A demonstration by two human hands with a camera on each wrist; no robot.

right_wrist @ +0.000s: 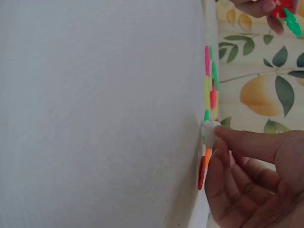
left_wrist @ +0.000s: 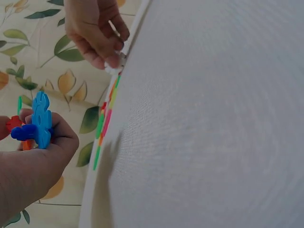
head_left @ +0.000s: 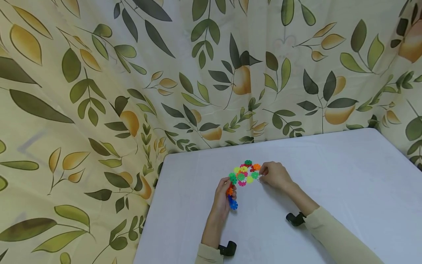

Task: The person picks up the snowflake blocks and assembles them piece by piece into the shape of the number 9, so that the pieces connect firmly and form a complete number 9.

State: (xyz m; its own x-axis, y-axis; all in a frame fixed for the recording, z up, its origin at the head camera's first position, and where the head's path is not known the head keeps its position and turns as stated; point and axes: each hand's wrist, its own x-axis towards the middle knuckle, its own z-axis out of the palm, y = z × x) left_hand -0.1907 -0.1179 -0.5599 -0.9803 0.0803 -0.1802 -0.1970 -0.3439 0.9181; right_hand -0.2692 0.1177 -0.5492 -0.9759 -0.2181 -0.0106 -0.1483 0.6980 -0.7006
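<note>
In the head view my left hand (head_left: pixel 220 200) grips a small chain of joined plastic snowflake discs. Its blue discs (head_left: pixel 233 204) point down toward me, orange and red ones lie within the fingers, and a green disc (head_left: pixel 233 179) is at the far end. My right hand (head_left: pixel 277 176) is at the right side of the loose disc pile (head_left: pixel 241 176). Between its thumb and fingertips it pinches a white snowflake disc (right_wrist: pixel 208 133), held right by the pile in the right wrist view. The left wrist view shows the chain's light blue disc (left_wrist: pixel 42 121) set crosswise to a dark blue one.
The loose discs are green, yellow, pink, orange and red, spread flat and overlapping on a white-covered table (head_left: pixel 329 165). A leaf-and-fruit patterned curtain (head_left: pixel 211 91) hangs behind the table and along its left side. Both wrists carry a small black camera (head_left: pixel 228 248).
</note>
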